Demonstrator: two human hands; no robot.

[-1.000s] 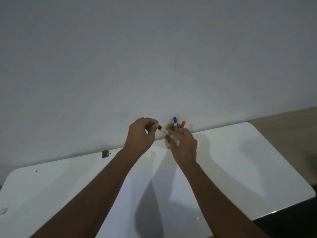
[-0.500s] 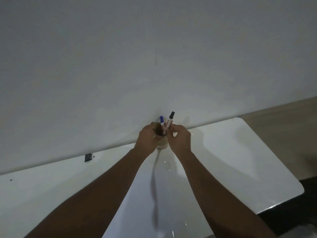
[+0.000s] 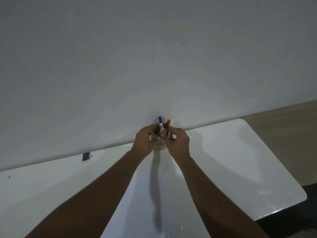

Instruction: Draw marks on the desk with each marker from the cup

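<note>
At desk's (image 3: 240,152) far edge: one cup (image 3: 160,145), three markers; left hand (image 3: 145,142) grips cup, right hand (image 3: 179,142) grip unclear.

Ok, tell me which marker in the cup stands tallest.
The blue-capped marker: its cap rises above the red-capped marker beside it, on the left hand side.

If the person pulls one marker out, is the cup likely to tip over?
Probably somewhat. The cup looks small and narrow, and the blue marker and red marker stick out above its rim, so it may be top-heavy. The left hand beside it probably steadies it. The glossy desk may let it slide.
</note>
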